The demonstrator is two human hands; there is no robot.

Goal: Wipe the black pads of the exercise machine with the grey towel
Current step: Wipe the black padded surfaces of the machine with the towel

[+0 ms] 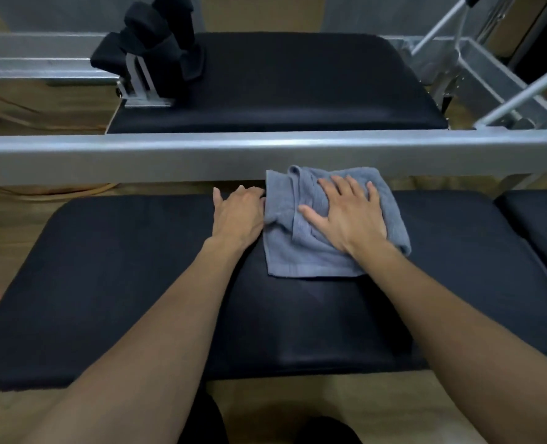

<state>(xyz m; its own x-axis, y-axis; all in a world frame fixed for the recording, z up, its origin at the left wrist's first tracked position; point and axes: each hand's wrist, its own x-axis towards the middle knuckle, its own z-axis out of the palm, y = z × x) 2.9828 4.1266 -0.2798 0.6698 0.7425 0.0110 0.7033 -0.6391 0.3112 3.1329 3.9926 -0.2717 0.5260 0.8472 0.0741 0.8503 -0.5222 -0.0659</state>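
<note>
Our 2 hands lie flat, fingers spread: right hand [345, 216] presses the grey towel [326, 225] (rumpled) onto the near black pad [121, 283], left hand [238, 216] beside it.

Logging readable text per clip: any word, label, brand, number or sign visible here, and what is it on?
None can be read. The folded grey terry towel, the black cushioned pads and the silver metal frame rail show no print, and no tag or sticker is visible.

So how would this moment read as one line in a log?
step: wiping near pad | right hand: flat on grey towel | left hand: at towel's left edge | far pad: untouched
</note>
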